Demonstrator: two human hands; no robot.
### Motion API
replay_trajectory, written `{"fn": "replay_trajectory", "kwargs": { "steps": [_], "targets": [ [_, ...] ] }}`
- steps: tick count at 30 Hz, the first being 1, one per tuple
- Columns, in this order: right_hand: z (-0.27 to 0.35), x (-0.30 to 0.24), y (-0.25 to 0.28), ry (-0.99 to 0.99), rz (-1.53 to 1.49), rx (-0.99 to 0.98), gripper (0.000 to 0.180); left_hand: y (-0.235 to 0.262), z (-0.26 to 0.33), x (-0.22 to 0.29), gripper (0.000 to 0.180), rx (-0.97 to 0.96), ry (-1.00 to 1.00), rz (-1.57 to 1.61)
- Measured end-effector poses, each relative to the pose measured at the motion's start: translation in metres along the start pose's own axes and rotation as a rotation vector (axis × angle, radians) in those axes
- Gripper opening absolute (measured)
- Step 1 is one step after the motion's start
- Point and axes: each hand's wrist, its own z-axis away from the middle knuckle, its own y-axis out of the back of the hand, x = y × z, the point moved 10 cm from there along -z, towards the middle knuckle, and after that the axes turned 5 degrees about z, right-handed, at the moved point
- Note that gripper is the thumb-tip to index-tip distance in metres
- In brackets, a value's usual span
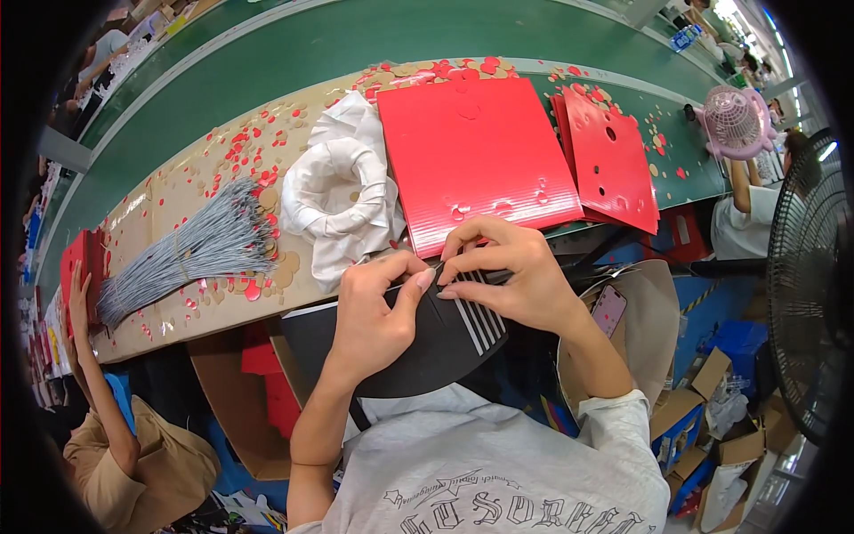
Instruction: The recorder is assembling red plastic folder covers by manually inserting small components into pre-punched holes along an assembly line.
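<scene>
A black sheet [431,351] with a curved lower edge and several white stripes lies in front of my body, close to the table's edge. At its upper edge, the thumb and fingers of my left hand [378,307] are pinched together. My right hand [516,271] pinches the same edge just beside it, above the white stripes. The fingertips of both hands nearly meet, and any small piece between them is too hidden to name. Just beyond my hands lies a large red corrugated sheet [476,160].
Red sheets with holes [614,156] are stacked right. A crumpled white cloth ring [298,191] and a bundle of grey wire ties [191,254] lie left among red and tan discs. A co-worker's arm [105,405] reaches in left. A black fan [805,285] stands right.
</scene>
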Motion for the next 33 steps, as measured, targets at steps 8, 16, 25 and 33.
{"fn": "replay_trajectory", "kwargs": {
  "steps": [8, 16, 25, 33],
  "targets": [
    [0.003, -0.008, 0.004, 0.073, 0.099, 0.073, 0.029, 0.002, 0.003, -0.010, 0.014, 0.026, 0.044, 0.073],
    [0.011, -0.018, 0.003, 0.157, 0.253, 0.186, 0.024, 0.005, 0.004, -0.010, 0.014, 0.054, 0.033, 0.023],
    [-0.051, 0.068, 0.043, -0.118, 0.137, 0.092, 0.011, -0.045, 0.000, 0.017, 0.011, -0.070, -0.336, -0.474],
    [-0.057, 0.068, 0.031, -0.018, 0.315, 0.127, 0.011, -0.061, -0.001, 0.003, 0.013, -0.089, -0.395, -0.571]
  ]
}}
